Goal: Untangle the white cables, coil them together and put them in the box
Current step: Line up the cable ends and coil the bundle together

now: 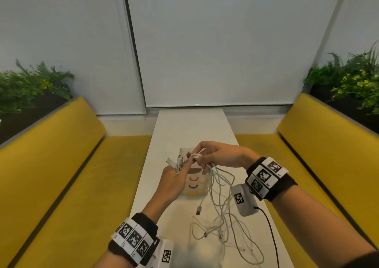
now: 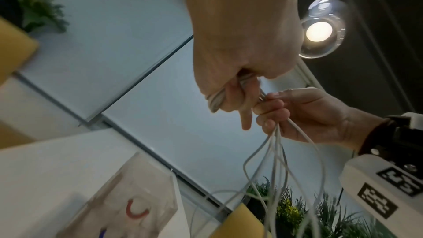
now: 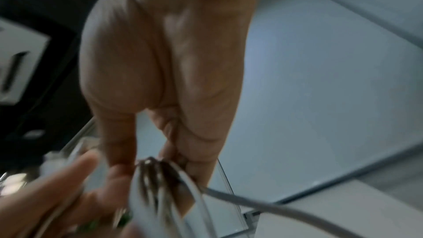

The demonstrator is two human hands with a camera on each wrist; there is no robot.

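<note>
Several white cables [image 1: 220, 187] are gathered between both hands above the table. My left hand [image 1: 176, 172] grips the bundle with the plug ends [image 1: 174, 162] sticking up past its fingers. In the left wrist view the left hand [image 2: 231, 97] curls round the cables [image 2: 277, 160]. My right hand [image 1: 207, 157] pinches the same strands just right of the left, also seen as the right hand [image 2: 281, 111]; the loose lengths hang down and lie tangled on the table. A translucent box [image 1: 193, 192] with coloured arcs stands under the hands, shown as the box [image 2: 137, 205]. The right wrist view is blurred; cables [image 3: 164, 184] show.
The narrow white table [image 1: 190, 124] runs away from me between two yellow benches [image 1: 61, 165]. Plants [image 1: 30, 83] stand behind each bench. A black wire [image 1: 270, 233] trails from the right wrist camera across the table's near right part.
</note>
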